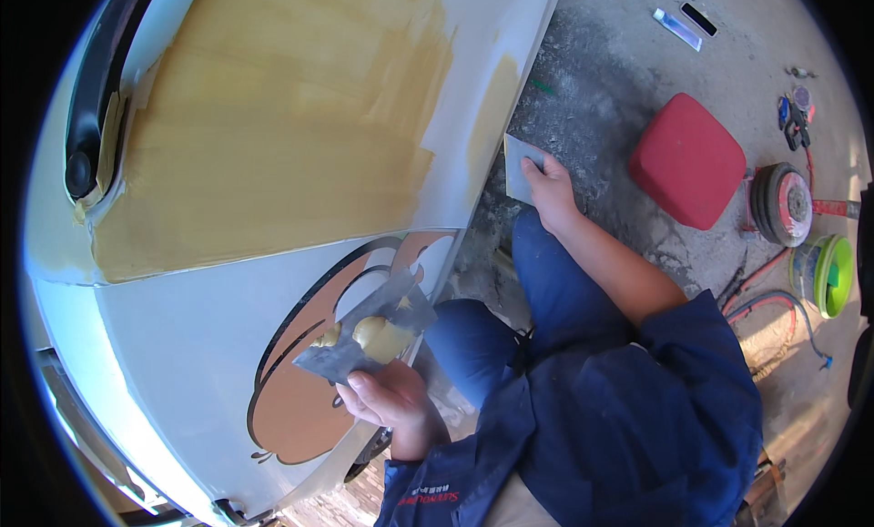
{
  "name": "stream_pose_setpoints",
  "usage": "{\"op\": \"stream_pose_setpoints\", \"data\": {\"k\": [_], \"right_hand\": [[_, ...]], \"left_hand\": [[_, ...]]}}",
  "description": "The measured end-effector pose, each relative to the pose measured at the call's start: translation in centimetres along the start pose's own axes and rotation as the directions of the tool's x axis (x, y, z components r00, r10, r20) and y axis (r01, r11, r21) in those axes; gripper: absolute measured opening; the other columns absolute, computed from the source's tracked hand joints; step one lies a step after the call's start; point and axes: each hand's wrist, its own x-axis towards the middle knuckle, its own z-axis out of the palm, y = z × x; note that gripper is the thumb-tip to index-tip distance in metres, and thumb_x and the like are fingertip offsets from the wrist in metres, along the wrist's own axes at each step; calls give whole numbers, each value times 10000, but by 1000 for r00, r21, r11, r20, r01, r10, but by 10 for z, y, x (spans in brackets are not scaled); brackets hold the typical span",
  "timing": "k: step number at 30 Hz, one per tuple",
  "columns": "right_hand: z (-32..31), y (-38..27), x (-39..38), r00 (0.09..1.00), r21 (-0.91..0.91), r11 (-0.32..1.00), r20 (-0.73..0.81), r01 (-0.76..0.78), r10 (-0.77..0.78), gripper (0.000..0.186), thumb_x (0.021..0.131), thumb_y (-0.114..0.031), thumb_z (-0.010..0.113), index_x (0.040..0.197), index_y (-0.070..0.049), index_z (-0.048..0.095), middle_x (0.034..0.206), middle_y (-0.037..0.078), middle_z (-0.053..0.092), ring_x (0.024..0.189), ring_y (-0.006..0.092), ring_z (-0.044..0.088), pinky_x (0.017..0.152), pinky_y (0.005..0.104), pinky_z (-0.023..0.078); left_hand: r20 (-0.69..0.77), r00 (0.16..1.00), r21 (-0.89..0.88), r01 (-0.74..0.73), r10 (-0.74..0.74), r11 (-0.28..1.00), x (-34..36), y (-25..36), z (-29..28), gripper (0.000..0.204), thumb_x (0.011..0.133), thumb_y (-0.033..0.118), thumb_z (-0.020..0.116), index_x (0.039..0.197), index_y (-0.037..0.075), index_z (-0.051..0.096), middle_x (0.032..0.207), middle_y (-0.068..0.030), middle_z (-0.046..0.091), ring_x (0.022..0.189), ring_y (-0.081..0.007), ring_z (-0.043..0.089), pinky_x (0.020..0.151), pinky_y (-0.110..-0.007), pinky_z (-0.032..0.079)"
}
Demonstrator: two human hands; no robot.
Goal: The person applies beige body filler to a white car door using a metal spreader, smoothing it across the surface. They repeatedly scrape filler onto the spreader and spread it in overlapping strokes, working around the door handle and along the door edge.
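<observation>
My left hand (391, 400) grips the lower edge of a flat grey mixing plate (414, 310), tilted in front of the painted cartoon picture (300, 409) on a white vehicle's side. Lumps of yellowish putty (382, 339) lie on that plate. In my right hand (552, 192) is a thin, pale grey putty spreader (516, 169), pinched with the thumb on its face, just beyond the right edge of the panel. A broad coat of yellow-tan filler (291, 126) covers much of the white panel (492, 35) above, streaky toward its right side.
A black handle-like trim piece (91, 117) borders the panel at left. On the concrete floor to the right are a red padded stool (689, 161), a wheel (781, 204), a green-rimmed bucket (842, 277), hoses (783, 299), a tube (677, 30) and a phone (699, 19).
</observation>
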Motion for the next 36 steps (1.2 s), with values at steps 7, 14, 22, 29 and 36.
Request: {"op": "stream_pose_setpoints", "data": {"k": [7,14,22,29,36], "right_hand": [[-9,-21,55,994,45,996,-74,79,-75,301,1067,-132,551,1329,-15,642,1166,54,710,1004,89,648,880,278,523],[-1,-26,58,983,255,960,-109,-119,151,243,1063,-191,573,1225,-23,643,1080,51,698,943,129,647,833,323,531],[-14,-37,41,980,326,936,-101,-132,174,224,1057,-208,595,1219,-59,633,1116,44,686,999,156,654,876,363,534],[-7,-74,-4,933,345,898,-132,-274,336,244,1054,-205,598,1225,-44,661,1085,38,703,972,128,636,870,329,514],[25,-91,-61,901,86,946,-287,-313,324,274,1023,-177,622,1243,-31,693,1036,60,740,879,149,662,776,323,525]], "left_hand": [[144,836,-567,508,-529,648,-13,10,15,356,1046,173,538,1278,-96,562,1252,-184,629,1192,-258,597,1062,-417,455],[301,809,-594,573,-504,565,-4,14,38,423,1049,188,539,1349,-110,524,1289,-217,630,1166,-285,626,1048,-431,473],[511,728,-675,669,-457,312,42,3,48,525,1016,275,602,1352,-119,515,1255,-233,643,1124,-352,662,1013,-494,521],[770,577,-557,816,-270,154,164,57,73,553,1046,258,521,1499,-36,400,1430,-157,577,1261,-284,602,1079,-438,462],[851,447,-357,877,-274,321,328,157,61,522,1083,314,441,1534,53,418,1462,-105,582,1345,-257,548,1169,-454,364]]}}
